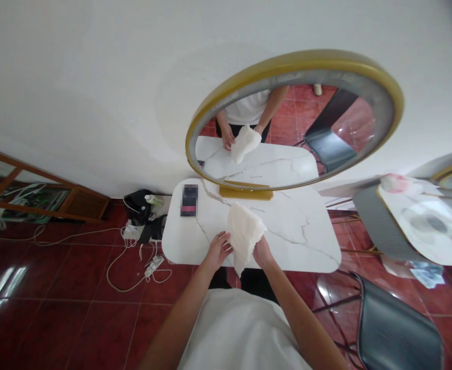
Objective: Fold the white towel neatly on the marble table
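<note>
A white cloth (244,229), loosely folded with a ruffled edge, hangs over the front part of the white marble-patterned table (303,246). My right hand (262,252) grips it from the right side, its fingers partly hidden behind the fabric. On the left, my left hand (219,250) has its fingers apart at the cloth's edge; whether the fingertips touch it I cannot tell. Beyond the cloth stands a round mirror with a gold frame (306,56) on a gold base (245,192), reflecting both hands and the cloth.
A dark, blurred-out item (189,200) lies at the table's back left. A black bag (138,205), a bottle (154,200) and a white power strip (154,266) with cables are on the left floor. A black chair (395,324) and a second table (411,221) stand right.
</note>
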`<state>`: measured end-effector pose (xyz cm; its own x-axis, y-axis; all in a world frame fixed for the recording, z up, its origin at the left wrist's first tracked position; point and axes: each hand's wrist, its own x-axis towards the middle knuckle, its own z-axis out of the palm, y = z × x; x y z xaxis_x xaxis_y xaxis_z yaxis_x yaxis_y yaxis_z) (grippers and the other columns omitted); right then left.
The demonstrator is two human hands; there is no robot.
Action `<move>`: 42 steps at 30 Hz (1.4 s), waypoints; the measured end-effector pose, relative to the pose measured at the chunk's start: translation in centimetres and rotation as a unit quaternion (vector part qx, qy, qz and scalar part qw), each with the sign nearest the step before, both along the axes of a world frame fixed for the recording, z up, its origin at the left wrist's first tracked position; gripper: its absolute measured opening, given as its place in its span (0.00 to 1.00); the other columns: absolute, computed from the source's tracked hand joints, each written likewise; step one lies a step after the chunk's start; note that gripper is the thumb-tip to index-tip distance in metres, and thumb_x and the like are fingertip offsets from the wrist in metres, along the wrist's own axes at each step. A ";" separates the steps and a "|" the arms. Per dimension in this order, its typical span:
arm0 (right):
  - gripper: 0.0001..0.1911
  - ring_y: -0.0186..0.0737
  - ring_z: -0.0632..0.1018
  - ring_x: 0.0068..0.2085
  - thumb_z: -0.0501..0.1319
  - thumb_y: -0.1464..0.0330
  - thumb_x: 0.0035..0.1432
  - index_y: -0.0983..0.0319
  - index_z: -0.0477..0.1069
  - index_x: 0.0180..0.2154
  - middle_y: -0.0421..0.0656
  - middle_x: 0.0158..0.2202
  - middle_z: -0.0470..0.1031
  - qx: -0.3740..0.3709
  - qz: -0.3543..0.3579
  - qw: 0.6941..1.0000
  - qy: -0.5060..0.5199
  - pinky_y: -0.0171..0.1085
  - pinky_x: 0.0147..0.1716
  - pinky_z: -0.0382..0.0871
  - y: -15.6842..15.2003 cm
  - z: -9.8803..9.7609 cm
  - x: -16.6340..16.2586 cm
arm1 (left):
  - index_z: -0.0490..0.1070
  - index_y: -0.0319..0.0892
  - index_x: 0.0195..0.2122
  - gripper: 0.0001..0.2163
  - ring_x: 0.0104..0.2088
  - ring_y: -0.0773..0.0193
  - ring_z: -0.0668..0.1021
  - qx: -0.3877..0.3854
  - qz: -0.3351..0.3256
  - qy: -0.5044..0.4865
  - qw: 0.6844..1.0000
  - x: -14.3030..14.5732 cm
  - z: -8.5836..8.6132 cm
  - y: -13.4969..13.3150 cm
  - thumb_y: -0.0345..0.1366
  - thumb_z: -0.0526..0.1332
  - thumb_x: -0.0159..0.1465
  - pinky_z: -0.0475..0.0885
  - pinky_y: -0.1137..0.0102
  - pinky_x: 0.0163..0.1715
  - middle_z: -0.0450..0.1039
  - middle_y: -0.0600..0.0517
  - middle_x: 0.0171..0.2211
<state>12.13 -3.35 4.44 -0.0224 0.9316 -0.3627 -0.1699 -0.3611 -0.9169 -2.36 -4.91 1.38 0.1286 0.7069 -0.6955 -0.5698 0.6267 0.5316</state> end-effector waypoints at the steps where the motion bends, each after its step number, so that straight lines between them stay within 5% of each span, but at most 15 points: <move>1: 0.20 0.45 0.76 0.35 0.53 0.52 0.52 0.60 0.72 0.37 0.45 0.33 0.77 0.020 0.007 0.999 -0.031 0.43 0.36 0.70 -0.1 0.0 0.6 | 0.68 0.40 0.39 0.15 0.31 0.66 0.78 -0.010 0.002 -0.019 1.000 0.0 0.2 0.0 0.39 0.66 0.53 0.73 0.70 0.33 0.75 0.48 0.35; 5: 0.14 0.44 0.74 0.35 0.56 0.61 0.49 0.61 0.72 0.35 0.42 0.31 0.76 0.054 0.010 0.994 -0.097 0.42 0.37 0.69 -0.1 0.2 3.5 | 0.70 0.36 0.38 0.12 0.34 0.63 0.79 -0.030 0.017 -0.062 0.997 -0.8 1.1 0.6 0.33 0.64 0.54 0.75 0.69 0.36 0.76 0.45 0.37; 8: 0.19 0.46 0.72 0.44 0.54 0.67 0.47 0.60 0.71 0.43 0.43 0.41 0.75 0.121 0.029 0.977 -0.173 0.45 0.46 0.65 0.1 1.6 5.4 | 0.71 0.36 0.38 0.10 0.35 0.63 0.79 -0.017 0.056 -0.064 0.996 -2.2 2.3 1.2 0.30 0.62 0.54 0.75 0.71 0.36 0.77 0.46 0.38; 12: 0.36 0.47 0.64 0.56 0.50 0.77 0.43 0.57 0.59 0.57 0.43 0.57 0.64 0.272 0.151 0.862 -0.401 0.50 0.55 0.55 -0.3 4.8 6.5 | 0.72 0.37 0.41 0.15 0.36 0.62 0.79 0.071 0.055 -0.036 0.995 -5.3 4.6 1.9 0.30 0.64 0.52 0.74 0.71 0.37 0.77 0.47 0.39; 15: 0.42 0.46 0.60 0.59 0.50 0.79 0.42 0.56 0.52 0.61 0.42 0.60 0.59 0.315 0.237 0.770 -0.501 0.50 0.57 0.49 -1.3 6.0 5.7 | 0.70 0.39 0.45 0.19 0.37 0.61 0.78 0.115 0.026 0.026 0.993 -8.0 5.3 2.0 0.33 0.65 0.51 0.72 0.69 0.37 0.76 0.47 0.40; 20: 0.37 0.50 0.54 0.62 0.59 0.66 0.48 0.52 0.52 0.61 0.40 0.65 0.48 0.287 0.339 0.698 -0.562 0.51 0.58 0.45 -3.2 3.7 3.2 | 0.69 0.41 0.45 0.19 0.37 0.59 0.77 0.062 0.016 0.355 0.933 -12.8 2.6 1.2 0.35 0.64 0.50 0.71 0.65 0.38 0.73 0.49 0.37; 24: 0.32 0.48 0.56 0.61 0.57 0.61 0.53 0.52 0.55 0.60 0.39 0.64 0.50 0.268 0.390 0.688 -0.550 0.48 0.58 0.47 -4.1 0.5 2.0 | 0.66 0.42 0.48 0.21 0.49 0.56 0.70 0.029 0.041 0.516 0.855 -15.6 -0.2 -0.7 0.31 0.61 0.51 0.64 0.59 0.51 0.66 0.47 0.43; 28: 0.27 0.46 0.57 0.60 0.54 0.62 0.57 0.53 0.57 0.59 0.40 0.64 0.52 0.266 0.382 0.688 -0.557 0.48 0.58 0.47 -3.2 -1.4 1.0 | 0.66 0.41 0.48 0.17 0.51 0.53 0.67 0.126 -0.083 0.687 0.710 -15.4 -1.5 -2.7 0.34 0.58 0.56 0.60 0.56 0.54 0.64 0.46 0.44; 30: 0.27 0.47 0.58 0.60 0.54 0.62 0.57 0.53 0.57 0.59 0.42 0.63 0.53 0.261 0.371 0.686 -0.568 0.49 0.57 0.48 -2.0 -1.9 0.4 | 0.66 0.42 0.49 0.17 0.51 0.53 0.67 0.193 -0.152 0.696 0.675 -14.0 -1.5 -3.3 0.36 0.58 0.57 0.61 0.56 0.53 0.63 0.45 0.46; 34: 0.29 0.50 0.59 0.59 0.55 0.60 0.57 0.54 0.56 0.59 0.45 0.63 0.54 0.251 0.364 0.674 -0.591 0.50 0.55 0.52 0.2 -2.8 -0.7 | 0.64 0.47 0.53 0.22 0.55 0.52 0.64 0.295 -0.273 0.634 0.660 -10.3 -1.1 -3.2 0.36 0.62 0.56 0.59 0.57 0.55 0.61 0.46 0.54; 37: 0.31 0.51 0.59 0.59 0.57 0.57 0.56 0.52 0.53 0.60 0.44 0.63 0.53 0.250 0.371 0.664 -0.599 0.50 0.53 0.54 0.7 -3.6 -0.9 | 0.64 0.51 0.54 0.23 0.58 0.53 0.61 0.334 -0.288 0.584 0.682 -8.6 -1.1 -2.9 0.35 0.63 0.56 0.53 0.57 0.59 0.61 0.49 0.57; 42: 0.31 0.51 0.61 0.56 0.57 0.57 0.56 0.50 0.54 0.60 0.43 0.61 0.56 0.246 0.344 0.672 -0.608 0.47 0.51 0.59 0.2 -4.6 0.7 | 0.63 0.53 0.55 0.21 0.59 0.57 0.60 0.348 -0.311 0.565 0.680 -10.1 -2.0 -3.0 0.33 0.59 0.60 0.53 0.58 0.59 0.60 0.52 0.58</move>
